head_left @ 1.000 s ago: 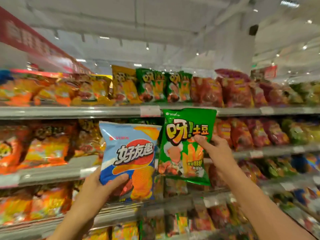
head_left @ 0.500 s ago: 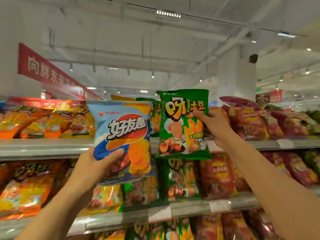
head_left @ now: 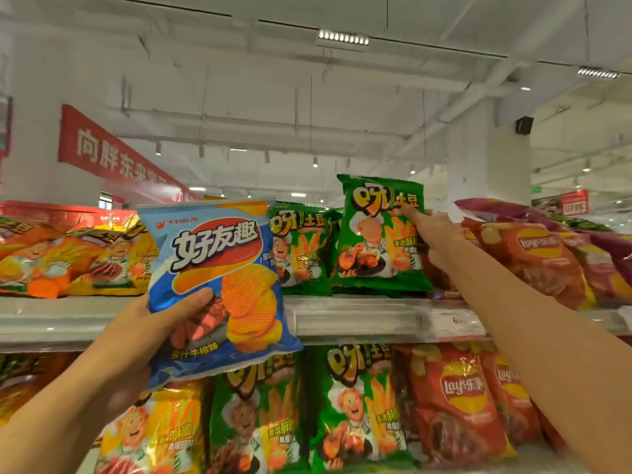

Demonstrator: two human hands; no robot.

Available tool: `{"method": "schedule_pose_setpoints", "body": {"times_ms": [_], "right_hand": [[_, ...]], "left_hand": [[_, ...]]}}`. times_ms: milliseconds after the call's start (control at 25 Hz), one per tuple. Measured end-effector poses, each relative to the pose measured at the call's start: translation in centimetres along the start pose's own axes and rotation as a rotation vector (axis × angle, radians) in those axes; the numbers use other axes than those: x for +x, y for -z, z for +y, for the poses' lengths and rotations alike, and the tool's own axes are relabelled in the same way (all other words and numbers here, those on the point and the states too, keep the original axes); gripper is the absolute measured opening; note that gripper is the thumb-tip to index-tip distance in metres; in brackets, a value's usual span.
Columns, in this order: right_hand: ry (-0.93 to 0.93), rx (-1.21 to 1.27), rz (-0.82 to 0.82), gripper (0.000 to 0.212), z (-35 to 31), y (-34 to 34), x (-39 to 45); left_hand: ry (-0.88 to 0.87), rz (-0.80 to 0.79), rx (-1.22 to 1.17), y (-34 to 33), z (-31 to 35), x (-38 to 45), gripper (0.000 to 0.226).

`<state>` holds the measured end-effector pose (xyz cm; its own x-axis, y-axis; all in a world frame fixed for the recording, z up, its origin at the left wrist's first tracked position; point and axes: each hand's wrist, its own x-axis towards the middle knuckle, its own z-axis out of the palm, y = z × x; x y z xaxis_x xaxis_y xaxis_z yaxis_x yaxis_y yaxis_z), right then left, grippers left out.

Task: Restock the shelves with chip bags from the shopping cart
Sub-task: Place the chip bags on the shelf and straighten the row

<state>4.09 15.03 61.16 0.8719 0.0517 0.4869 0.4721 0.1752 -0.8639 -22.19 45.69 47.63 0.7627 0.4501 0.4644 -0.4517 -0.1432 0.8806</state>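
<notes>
Left hand (head_left: 143, 340) at 8 o'clock grips blue chip bag (head_left: 219, 289) by its lower left, held before the top shelf (head_left: 359, 318) edge. Right hand (head_left: 436, 239) at 2 o'clock pinches green potato-snack bag (head_left: 379, 234), standing it on that shelf beside matching green bags (head_left: 301, 248).

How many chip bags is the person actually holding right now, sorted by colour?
Blue bags: 1, the blue bag held by the left hand.
Green bags: 1, the green bag held by the right hand at the top shelf, beside matching green bags.
Total in hand: 2.
</notes>
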Motion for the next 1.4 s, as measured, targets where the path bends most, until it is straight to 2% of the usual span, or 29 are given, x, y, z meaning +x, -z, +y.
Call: {"method": "schedule_pose_setpoints", "body": {"times_ms": [80, 160, 360, 600, 680, 760, 840, 920, 1000, 1080, 1160, 1280, 1400], "right_hand": [[-0.057, -0.067, -0.054, 0.027, 1.3, -0.5, 0.9], [-0.099, -0.133, -0.079, 0.033, 2.7, -0.5, 1.5], [-0.14, -0.21, -0.082, 0.039, 4.5, 0.1, 1.8], [-0.095, -0.278, -0.096, 0.051, 4.6, -0.9, 0.4], [0.035, -0.468, 0.003, 0.054, 4.3, -0.8, -0.4], [0.315, -0.723, 0.18, 0.05, 3.8, -1.0, -1.6], [0.58, -0.87, 0.27, 0.042, 3.2, -2.6, -3.7], [0.717, -0.869, 0.19, 0.03, 2.6, -5.5, -6.6], [0.776, -0.84, -0.004, 0.019, 2.4, -10.0, -10.3], [0.813, -0.816, -0.201, 0.015, 2.7, -15.1, -14.2], [0.857, -0.812, -0.344, 0.017, 3.2, -21.0, -17.9], [0.983, -0.842, -0.393, 0.03, 4.3, -30.3, -23.2], [1.043, -0.845, -0.423, 0.045, 5.6, -40.2, -28.8]], "left_hand": [[0.021, -0.07, -0.033, 0.5, -0.2, 0.7, 0.036], [0.026, -0.108, -0.026, 1.2, -0.7, 1.4, 0.035], [0.04, -0.133, -0.035, 2.5, -2.1, 2.4, 0.067], [-0.025, -0.17, -0.023, 2.5, -2.2, 2.7, 0.07], [-0.047, -0.192, -0.054, 2.3, -2.0, 2.2, 0.069], [-0.046, -0.217, -0.083, 2.2, -1.7, 1.6, 0.06], [-0.048, -0.198, -0.084, 2.7, -1.3, 1.0, 0.045], [-0.042, -0.158, -0.099, 3.7, -0.9, 0.5, 0.039], [-0.034, -0.096, -0.094, 5.8, -0.6, -0.2, 0.046], [-0.03, -0.042, -0.073, 9.0, -0.5, -0.9, 0.058], [-0.017, 0.014, -0.08, 13.5, -0.4, -1.8, 0.055], [-0.016, 0.045, -0.116, 22.5, -0.6, -3.4, 0.025], [0.004, 0.076, -0.073, 34.1, -2.3, -5.2, 0.016]]}}
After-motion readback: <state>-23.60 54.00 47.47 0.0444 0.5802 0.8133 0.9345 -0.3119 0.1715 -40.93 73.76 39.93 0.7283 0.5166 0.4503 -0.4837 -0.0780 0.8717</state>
